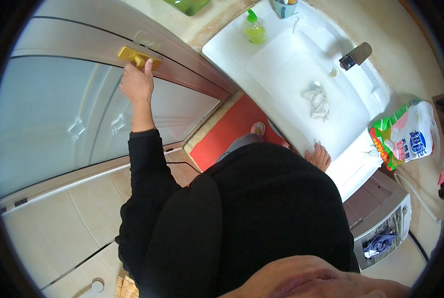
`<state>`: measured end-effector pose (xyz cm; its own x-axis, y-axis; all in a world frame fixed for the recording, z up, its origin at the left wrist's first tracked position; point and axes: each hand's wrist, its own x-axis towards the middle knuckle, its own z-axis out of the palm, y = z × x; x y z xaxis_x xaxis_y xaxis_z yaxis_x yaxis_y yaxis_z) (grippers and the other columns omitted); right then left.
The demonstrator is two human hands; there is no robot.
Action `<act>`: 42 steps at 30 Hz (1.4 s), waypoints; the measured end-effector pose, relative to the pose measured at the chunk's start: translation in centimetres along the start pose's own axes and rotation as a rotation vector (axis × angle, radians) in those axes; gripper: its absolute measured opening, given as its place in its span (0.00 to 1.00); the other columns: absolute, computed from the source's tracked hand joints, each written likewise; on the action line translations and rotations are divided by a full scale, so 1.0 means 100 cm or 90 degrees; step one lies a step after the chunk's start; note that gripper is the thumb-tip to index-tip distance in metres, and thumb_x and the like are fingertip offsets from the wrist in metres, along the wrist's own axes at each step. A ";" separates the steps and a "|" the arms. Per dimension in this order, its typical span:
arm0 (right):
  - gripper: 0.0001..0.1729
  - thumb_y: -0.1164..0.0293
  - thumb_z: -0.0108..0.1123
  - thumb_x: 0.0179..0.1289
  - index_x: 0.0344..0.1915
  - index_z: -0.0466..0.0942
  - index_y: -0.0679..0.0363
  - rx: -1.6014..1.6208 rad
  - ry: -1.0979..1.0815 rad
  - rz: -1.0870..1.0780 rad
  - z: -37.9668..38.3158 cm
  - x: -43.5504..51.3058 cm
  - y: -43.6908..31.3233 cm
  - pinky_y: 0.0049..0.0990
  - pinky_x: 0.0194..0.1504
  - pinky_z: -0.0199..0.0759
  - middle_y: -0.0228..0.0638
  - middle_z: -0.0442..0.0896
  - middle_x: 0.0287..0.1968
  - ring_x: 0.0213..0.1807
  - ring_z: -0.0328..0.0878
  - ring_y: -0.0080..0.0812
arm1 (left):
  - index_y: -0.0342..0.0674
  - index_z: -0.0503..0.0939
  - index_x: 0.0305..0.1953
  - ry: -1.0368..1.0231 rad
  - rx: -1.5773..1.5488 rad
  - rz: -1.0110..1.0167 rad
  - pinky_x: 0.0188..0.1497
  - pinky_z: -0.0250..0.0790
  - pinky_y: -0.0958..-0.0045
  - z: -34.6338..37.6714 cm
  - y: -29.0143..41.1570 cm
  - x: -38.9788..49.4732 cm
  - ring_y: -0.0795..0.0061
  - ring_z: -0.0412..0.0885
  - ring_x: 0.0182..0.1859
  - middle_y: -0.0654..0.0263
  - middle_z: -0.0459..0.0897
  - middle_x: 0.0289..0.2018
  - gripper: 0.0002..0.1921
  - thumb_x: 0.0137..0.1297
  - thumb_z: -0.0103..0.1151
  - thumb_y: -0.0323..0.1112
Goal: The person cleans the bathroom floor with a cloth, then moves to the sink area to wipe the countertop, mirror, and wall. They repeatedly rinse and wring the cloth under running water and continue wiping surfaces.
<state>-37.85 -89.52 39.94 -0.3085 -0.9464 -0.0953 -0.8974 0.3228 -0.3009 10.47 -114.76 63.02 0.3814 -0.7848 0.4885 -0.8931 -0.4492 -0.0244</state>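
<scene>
My left hand [138,82] is wrapped around the gold-coloured lever handle [139,59] of a door with frosted glass panels [58,111]. Its thumb points up beside the handle plate. At the right, my right hand [319,158] rests on the front rim of a white ceramic washbasin [240,70], holding nothing. A wet white cloth [319,104] lies crumpled in the basin, beside the drain. Over the basin reaches a metal faucet [356,56].
A green-topped soap bottle [255,31] and a blue cup [284,9] stand on the basin's far edge. To the right lie a plastic bag of laundry detergent [406,134] bearing writing and a grey washing machine [378,223]. Below is a red mat [225,134].
</scene>
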 end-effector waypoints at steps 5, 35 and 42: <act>0.31 0.57 0.60 0.59 0.60 0.68 0.58 0.019 0.028 -0.051 0.004 -0.001 0.010 0.50 0.67 0.49 0.41 0.72 0.61 0.66 0.64 0.44 | 0.32 0.85 0.33 -0.218 -0.013 -0.030 0.44 0.75 0.55 0.004 -0.013 0.040 0.48 0.84 0.40 0.46 0.85 0.34 0.38 0.53 0.57 0.71; 0.36 0.57 0.63 0.55 0.62 0.65 0.58 0.028 -0.124 0.001 -0.002 0.006 0.014 0.53 0.70 0.43 0.43 0.68 0.65 0.70 0.58 0.44 | 0.39 0.77 0.22 0.015 -0.355 -0.027 0.25 0.67 0.62 -0.059 -0.009 -0.188 0.56 0.74 0.19 0.55 0.75 0.17 0.13 0.55 0.65 0.40; 0.37 0.55 0.61 0.56 0.63 0.64 0.57 0.011 -0.141 0.017 0.004 0.007 0.018 0.53 0.70 0.43 0.42 0.69 0.64 0.70 0.59 0.42 | 0.41 0.73 0.20 0.029 -0.338 0.060 0.25 0.66 0.62 -0.077 -0.012 -0.205 0.57 0.75 0.20 0.60 0.74 0.16 0.13 0.52 0.68 0.36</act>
<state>-39.54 -89.66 38.93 -0.2537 -0.9164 -0.3097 -0.8838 0.3497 -0.3107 1.93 -94.85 59.71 0.2935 -0.7864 0.5435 -0.9253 -0.0910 0.3681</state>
